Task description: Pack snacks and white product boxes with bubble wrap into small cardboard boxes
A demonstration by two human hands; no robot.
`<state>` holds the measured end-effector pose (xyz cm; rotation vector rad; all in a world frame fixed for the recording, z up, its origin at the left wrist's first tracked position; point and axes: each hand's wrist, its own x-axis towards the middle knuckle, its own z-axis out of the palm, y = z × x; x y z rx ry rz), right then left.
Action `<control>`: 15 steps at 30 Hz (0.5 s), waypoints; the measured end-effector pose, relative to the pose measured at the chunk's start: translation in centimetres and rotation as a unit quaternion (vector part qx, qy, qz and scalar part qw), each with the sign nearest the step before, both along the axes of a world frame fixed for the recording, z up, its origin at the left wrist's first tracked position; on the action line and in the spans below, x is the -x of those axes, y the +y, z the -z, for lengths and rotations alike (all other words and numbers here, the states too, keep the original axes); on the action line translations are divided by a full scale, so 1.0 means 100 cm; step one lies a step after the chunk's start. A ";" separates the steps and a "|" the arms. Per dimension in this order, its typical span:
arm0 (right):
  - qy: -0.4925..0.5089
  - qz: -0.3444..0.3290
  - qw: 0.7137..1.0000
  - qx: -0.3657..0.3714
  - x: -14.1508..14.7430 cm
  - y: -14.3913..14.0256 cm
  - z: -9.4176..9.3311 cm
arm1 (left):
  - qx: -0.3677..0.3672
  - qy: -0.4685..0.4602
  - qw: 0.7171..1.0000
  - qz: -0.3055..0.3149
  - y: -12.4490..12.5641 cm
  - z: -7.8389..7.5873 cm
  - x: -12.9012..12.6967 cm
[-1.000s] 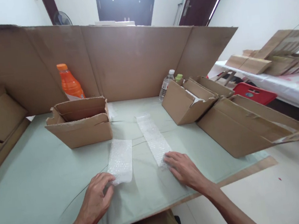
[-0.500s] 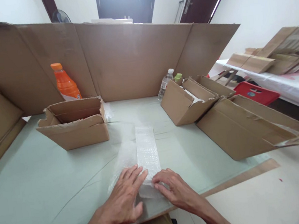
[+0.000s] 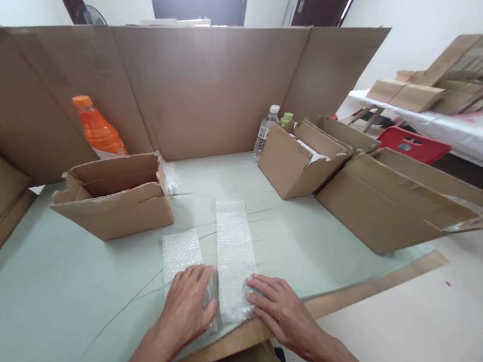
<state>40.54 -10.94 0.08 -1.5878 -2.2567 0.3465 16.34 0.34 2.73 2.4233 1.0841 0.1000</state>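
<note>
A big cardboard wall (image 3: 195, 87) stands behind the green desk (image 3: 60, 285). Two bubble wrap strips (image 3: 233, 246) lie side by side near the front edge — left hand (image 3: 187, 311) and right hand (image 3: 279, 311) press flat on them, fingers open.

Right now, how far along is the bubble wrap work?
Done: two bubble wrap strips, short and long, lie side by side near the table edge. In hand: left hand presses the short strip, right hand touches the long one. Left: nothing wrapped; the box sits open.
</note>
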 end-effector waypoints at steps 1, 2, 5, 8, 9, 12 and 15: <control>0.020 0.001 1.000 -0.015 0.001 0.002 0.000 | -0.005 0.010 1.000 -0.011 0.001 -0.001 0.001; 0.045 0.001 0.999 -0.021 0.001 0.004 -0.002 | -0.011 0.013 1.000 -0.017 0.002 -0.002 0.004; 0.130 0.020 0.991 0.023 0.000 0.010 -0.018 | -0.009 -0.042 0.999 0.016 -0.001 -0.004 0.014; 0.208 0.066 0.969 0.115 -0.002 0.024 -0.036 | 0.061 -0.148 0.985 0.060 -0.005 -0.003 0.014; 0.233 0.074 0.960 0.140 -0.002 0.031 -0.040 | 0.091 -0.178 0.979 0.050 -0.006 -0.002 0.010; 0.290 0.104 0.938 0.158 -0.006 0.050 -0.040 | 0.147 -0.216 0.964 -0.047 0.002 0.006 -0.011; 0.258 0.192 0.946 0.036 -0.009 0.057 -0.032 | 0.142 -0.201 0.960 -0.132 0.016 0.016 -0.033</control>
